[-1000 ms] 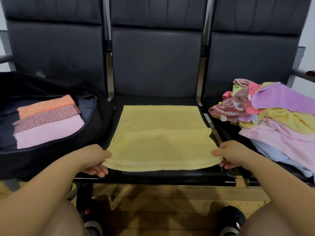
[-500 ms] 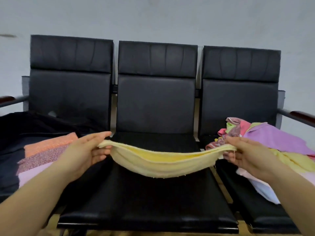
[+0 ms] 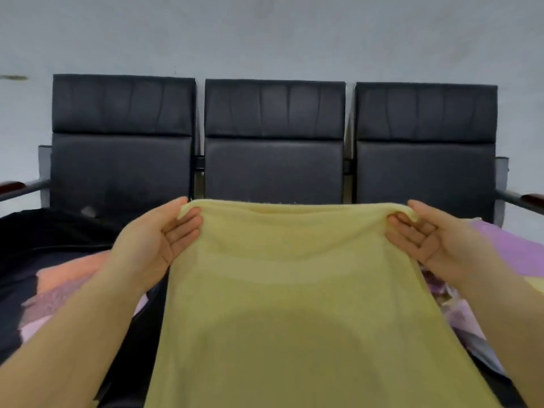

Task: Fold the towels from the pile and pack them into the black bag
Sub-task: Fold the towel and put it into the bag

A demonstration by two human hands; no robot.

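Observation:
A yellow towel [image 3: 294,290] hangs stretched in the air in front of me and hides the middle seat. My left hand [image 3: 159,242] pinches its upper left corner between thumb and fingers. My right hand [image 3: 426,240] pinches the upper right corner the same way. The black bag [image 3: 44,240] lies open on the left seat with folded orange and pink towels [image 3: 67,290] inside. The pile of unfolded towels [image 3: 506,248], purple and pink, lies on the right seat, partly hidden by my right arm.
A row of three black padded seats [image 3: 273,136] stands against a pale wall. Metal armrests with dark red caps [image 3: 527,198] stick out at both ends.
Both hands lifted the yellow towel off the middle seat and raised it higher, so it now hangs spread toward me. My view tilted upward.

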